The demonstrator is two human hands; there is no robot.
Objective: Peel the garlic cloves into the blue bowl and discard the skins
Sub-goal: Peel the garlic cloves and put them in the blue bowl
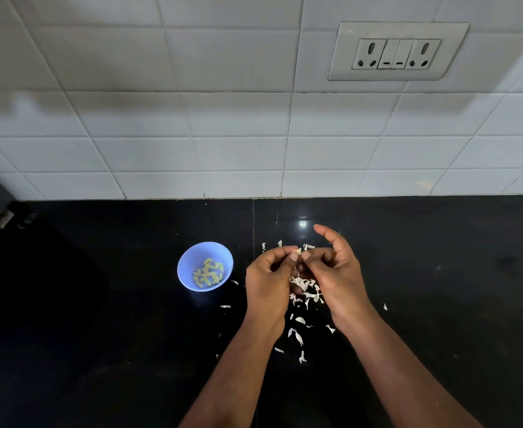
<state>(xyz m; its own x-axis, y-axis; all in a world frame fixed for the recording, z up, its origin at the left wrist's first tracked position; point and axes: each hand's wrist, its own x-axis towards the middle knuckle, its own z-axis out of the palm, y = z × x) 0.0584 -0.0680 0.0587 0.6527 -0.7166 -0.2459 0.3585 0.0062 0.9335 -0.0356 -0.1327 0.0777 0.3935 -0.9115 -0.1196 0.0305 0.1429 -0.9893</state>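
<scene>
- I hold one garlic clove [298, 251] between my two hands, above the black bench [99, 304] and just right of the blue bowl [189, 281].
- My left hand [269, 273] has its fingers curled in, thumb and fingertips pinching the clove's near side.
- My right hand [334, 273] pinches the other side with thumb and a bent finger; its forefinger sticks out free and the rest curl loosely.
- The peeled cloves [208, 272] lie in the bowl; loose skins [305, 288] are scattered on the bench under and around my hands.
- How much skin is left on this clove I cannot tell; it is mostly hidden by my fingertips.
- Risk: the clove is small and likely slick, so a hard pull on the skin could shoot it out of my pinch and onto the bench.
- Risk: papery bits may cling to my fingers and drop into the bowl with the clove.
- Risk: the skins lie widely spread, so a careless sweep could leave some behind or nudge the light bowl.
</scene>
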